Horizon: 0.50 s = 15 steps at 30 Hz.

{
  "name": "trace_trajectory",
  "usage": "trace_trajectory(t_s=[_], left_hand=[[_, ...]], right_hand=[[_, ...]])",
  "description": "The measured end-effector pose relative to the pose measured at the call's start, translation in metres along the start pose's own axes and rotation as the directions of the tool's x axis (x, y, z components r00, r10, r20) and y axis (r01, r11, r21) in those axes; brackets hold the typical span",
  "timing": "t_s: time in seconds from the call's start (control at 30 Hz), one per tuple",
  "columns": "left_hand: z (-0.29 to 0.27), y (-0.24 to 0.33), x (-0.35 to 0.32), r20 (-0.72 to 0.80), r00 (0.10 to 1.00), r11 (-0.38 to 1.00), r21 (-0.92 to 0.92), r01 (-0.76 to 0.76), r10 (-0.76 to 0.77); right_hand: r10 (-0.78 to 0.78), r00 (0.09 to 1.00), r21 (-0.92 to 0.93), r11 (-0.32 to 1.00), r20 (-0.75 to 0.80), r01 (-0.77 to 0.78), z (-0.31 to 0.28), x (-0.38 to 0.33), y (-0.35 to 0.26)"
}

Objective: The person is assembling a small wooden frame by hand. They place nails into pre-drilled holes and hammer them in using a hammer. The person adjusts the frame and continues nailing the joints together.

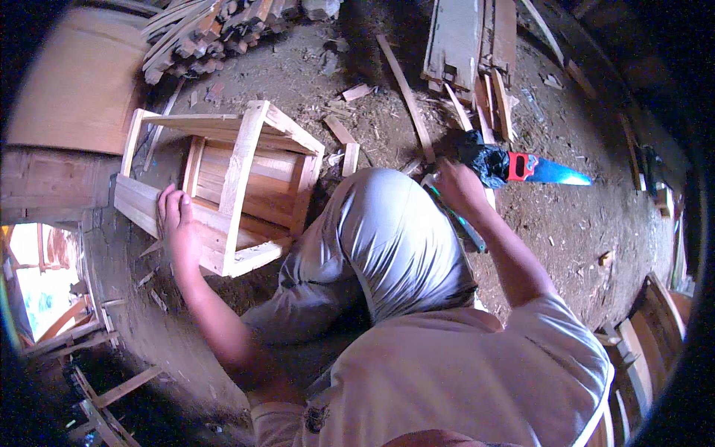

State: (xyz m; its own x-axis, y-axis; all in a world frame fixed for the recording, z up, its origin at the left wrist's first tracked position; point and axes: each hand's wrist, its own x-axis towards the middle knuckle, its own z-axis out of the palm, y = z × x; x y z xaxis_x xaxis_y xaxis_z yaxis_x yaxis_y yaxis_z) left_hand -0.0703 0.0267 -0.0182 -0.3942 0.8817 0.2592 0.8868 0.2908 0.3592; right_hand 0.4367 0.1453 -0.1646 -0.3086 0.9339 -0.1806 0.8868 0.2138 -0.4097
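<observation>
An open wooden crate (240, 175) of pale slats stands tilted on the ground at my left. My left hand (179, 220) grips its near side board, the fingers curled over the upper edge. Beyond my knee, my right hand (458, 186) reaches down to the ground beside a black plastic bag (484, 158). Its fingers are partly hidden, and I cannot make out what they hold, if anything. Under the right wrist lies a long tool with a green edge (477, 237), mostly covered by the forearm. A handsaw (551, 172) with a red handle and bluish blade lies just right of the bag.
Wood offcuts (351, 158) and a long thin strip (406, 97) lie on the dirt floor past my knee. Stacked sticks (216, 37) fill the far left, near a large brown panel (82, 82). Planks (465, 45) are piled at the far right. More boards (640, 343) lean at the lower right.
</observation>
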Motion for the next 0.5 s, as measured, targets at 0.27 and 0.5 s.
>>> trace_trajectory(t_s=[0.27,0.5], left_hand=[[0.011,-0.021,0.008,-0.015,1.000,0.998,-0.058,-0.016,0.015],[0.011,-0.013,0.006,-0.010,1.000,0.997,-0.079,-0.010,0.009]], right_hand=[[0.083,0.988,0.060,0.995,-0.131,-0.076,0.049,-0.070,0.070],[0.348,0.871,0.082,0.936,-0.347,-0.342,-0.002,0.003,0.115]])
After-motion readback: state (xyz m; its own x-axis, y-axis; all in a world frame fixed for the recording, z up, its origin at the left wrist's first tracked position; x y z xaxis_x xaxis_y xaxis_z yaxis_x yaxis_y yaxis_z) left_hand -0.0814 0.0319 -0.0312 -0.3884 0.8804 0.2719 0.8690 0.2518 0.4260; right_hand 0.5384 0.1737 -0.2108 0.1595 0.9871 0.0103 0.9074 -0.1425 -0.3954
